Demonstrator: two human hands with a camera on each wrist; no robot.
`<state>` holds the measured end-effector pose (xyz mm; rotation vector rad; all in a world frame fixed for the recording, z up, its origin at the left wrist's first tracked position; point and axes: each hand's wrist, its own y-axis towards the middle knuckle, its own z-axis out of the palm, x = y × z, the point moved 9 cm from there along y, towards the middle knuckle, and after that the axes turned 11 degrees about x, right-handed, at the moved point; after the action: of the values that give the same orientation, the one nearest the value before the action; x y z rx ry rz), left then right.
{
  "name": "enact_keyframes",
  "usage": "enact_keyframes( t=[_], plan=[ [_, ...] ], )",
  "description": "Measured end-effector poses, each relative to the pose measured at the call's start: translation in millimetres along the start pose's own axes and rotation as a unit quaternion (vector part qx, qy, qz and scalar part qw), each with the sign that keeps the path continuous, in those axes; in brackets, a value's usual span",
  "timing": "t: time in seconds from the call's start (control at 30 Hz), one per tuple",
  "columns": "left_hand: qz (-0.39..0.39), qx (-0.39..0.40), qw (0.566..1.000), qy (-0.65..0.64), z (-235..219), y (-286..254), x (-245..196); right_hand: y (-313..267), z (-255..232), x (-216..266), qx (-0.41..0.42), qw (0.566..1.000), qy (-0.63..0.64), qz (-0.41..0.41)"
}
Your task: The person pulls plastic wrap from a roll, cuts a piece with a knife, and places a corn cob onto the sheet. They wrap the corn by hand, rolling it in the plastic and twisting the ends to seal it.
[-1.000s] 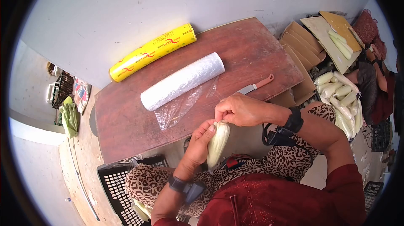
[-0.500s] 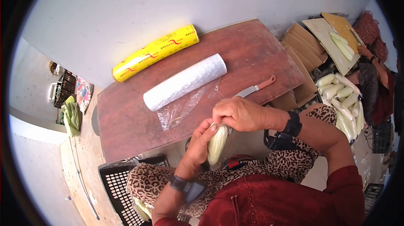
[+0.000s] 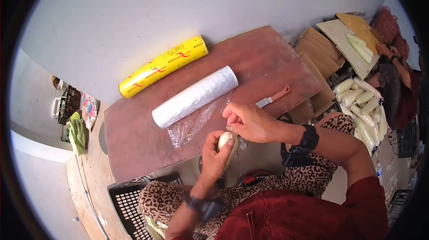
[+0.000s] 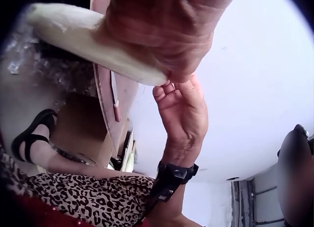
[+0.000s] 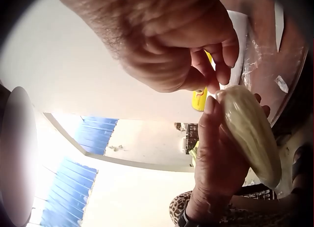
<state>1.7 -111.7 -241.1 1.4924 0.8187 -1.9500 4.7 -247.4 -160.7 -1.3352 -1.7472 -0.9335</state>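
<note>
My left hand [image 3: 216, 154] grips a long, pale green-white vegetable [image 3: 229, 144] below the table's front edge, thumb along its side. In the right wrist view the vegetable [image 5: 250, 131] has a shiny surface like clear film, and the left hand [image 5: 216, 158] wraps round it from below. My right hand [image 3: 252, 124] is just above its upper end, fingers bent; whether they pinch film there I cannot tell. The left wrist view has the right hand [image 4: 184, 109] at the vegetable's end. On the table lie a white roll of clear film [image 3: 196, 97] and a knife [image 3: 272, 97].
A yellow printed roll [image 3: 163, 65] lies at the back of the wooden table [image 3: 129, 150]. Cardboard [image 3: 319, 52] and a pile of similar pale vegetables [image 3: 362, 101] are at the right, beside another person's arm [image 3: 402, 72]. A black crate [image 3: 129, 208] stands below the table's left corner.
The vegetable has tipped so its upper end now faces the head camera. My right hand has lifted slightly off that end; before, both hands' fingertips met there. The head view has shifted slightly.
</note>
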Motion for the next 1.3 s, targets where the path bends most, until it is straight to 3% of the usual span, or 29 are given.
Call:
enact_keyframes(
  t=[0.2, 0.3, 0.5, 0.9, 1.0, 1.1, 1.2, 1.3],
  plan=[
    [0.050, -0.038, 0.995, 0.079, -8, -5, -11, -1, 13, -5, 0.176, 0.975, -0.052, 0.125],
    [0.059, -0.055, 0.991, 0.110, -10, -8, -15, 0, 24, -7, 0.206, 0.967, -0.067, 0.133],
    [0.062, -0.037, 0.993, 0.095, -11, -10, -14, 0, 35, -13, 0.256, 0.944, 0.037, 0.205],
    [0.067, -0.058, 0.975, 0.204, -20, -16, -16, 4, 37, -19, 0.205, 0.959, 0.007, 0.196],
    [0.046, -0.015, 0.987, 0.150, -14, -13, -10, 4, 41, -20, 0.264, 0.942, -0.081, 0.189],
    [0.016, 0.021, 0.998, 0.065, -9, -10, -4, 5, 34, -2, 0.181, 0.973, -0.132, 0.047],
    [-0.015, 0.025, 1.000, -0.010, -8, -5, 3, 3, 32, -4, 0.181, 0.967, -0.161, 0.085],
    [0.011, 0.028, 1.000, 0.005, -7, -2, 3, 2, 27, -3, 0.196, 0.965, -0.148, 0.092]
  ],
)
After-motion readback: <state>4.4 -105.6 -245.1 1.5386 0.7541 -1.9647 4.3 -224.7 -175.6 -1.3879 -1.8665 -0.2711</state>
